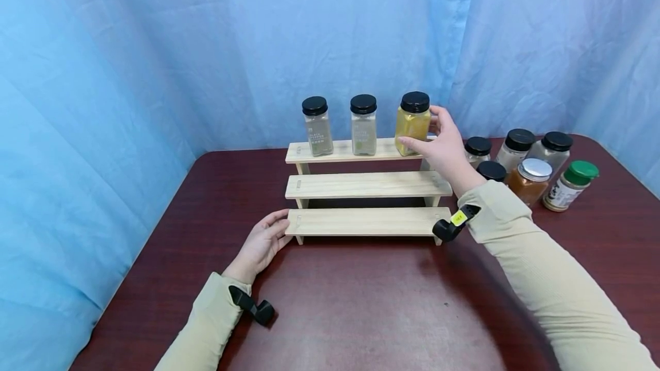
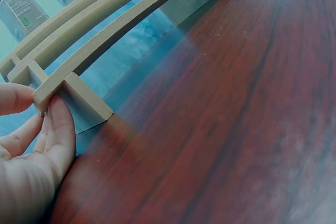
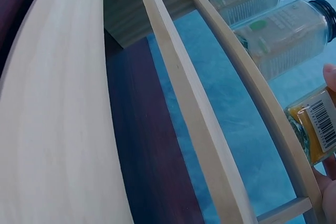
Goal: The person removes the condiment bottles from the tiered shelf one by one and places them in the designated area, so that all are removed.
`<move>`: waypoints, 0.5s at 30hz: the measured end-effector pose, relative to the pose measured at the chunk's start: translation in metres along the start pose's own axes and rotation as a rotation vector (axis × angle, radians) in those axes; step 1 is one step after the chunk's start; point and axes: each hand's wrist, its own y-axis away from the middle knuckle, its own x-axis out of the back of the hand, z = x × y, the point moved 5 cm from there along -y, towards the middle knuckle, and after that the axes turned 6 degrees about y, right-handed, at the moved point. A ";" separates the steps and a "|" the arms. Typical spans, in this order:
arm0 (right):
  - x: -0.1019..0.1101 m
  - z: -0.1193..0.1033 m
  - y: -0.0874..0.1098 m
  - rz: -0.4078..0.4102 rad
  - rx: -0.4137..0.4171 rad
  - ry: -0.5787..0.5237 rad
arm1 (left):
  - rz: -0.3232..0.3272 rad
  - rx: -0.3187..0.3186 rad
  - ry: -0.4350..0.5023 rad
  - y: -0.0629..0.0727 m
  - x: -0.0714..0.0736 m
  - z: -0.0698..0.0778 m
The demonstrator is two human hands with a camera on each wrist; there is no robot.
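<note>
A three-step wooden rack [image 1: 366, 184] stands on the table. My left hand [image 1: 260, 247] pinches the left end of its lowest step, thumb above and fingers beneath in the left wrist view. At the right end of the top step, my right hand [image 1: 447, 147] grips a jar of yellow spice [image 1: 411, 125] with a black lid. In the right wrist view the jar's base and barcode label [image 3: 322, 119] are beside the top step's edge; contact is hard to tell. Two clear jars with black lids, one at left [image 1: 318, 133] and one in the middle [image 1: 364, 130], share that step.
Right of the rack several more jars are grouped, partly behind my right arm. Among them are a silver-lidded jar of orange-brown spice [image 1: 528, 179] and a green-capped bottle [image 1: 569, 186]. Blue curtains [image 1: 330, 44] hang behind the dark red table [image 1: 361, 302].
</note>
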 end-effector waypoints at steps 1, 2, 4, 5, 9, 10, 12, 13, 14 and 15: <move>0.000 0.000 0.001 0.007 0.001 0.005 | 0.000 0.000 -0.004 0.000 0.000 0.000; 0.000 0.000 0.001 0.013 0.002 0.009 | 0.001 0.000 -0.008 0.000 0.000 -0.001; -0.001 0.001 0.003 0.023 0.002 0.012 | 0.003 0.001 -0.017 0.000 0.000 -0.001; -0.001 0.001 0.004 0.028 0.003 0.015 | 0.004 0.002 -0.019 0.000 0.000 -0.001; 0.000 0.000 0.007 0.048 0.032 -0.005 | 0.006 -0.001 -0.014 0.001 0.001 -0.001; 0.000 0.000 0.008 0.051 0.041 -0.009 | 0.007 -0.002 -0.008 0.001 0.001 -0.001; 0.001 0.000 0.011 0.057 0.059 -0.019 | 0.002 -0.004 -0.007 0.000 0.001 -0.001; 0.002 0.000 0.013 0.059 0.066 -0.022 | 0.002 -0.006 -0.005 0.000 0.001 -0.001; 0.003 0.000 0.014 0.062 0.073 -0.028 | 0.002 -0.008 -0.004 0.000 0.001 -0.001; 0.004 0.000 0.016 0.066 0.080 -0.029 | 0.000 -0.009 -0.005 0.000 0.001 0.000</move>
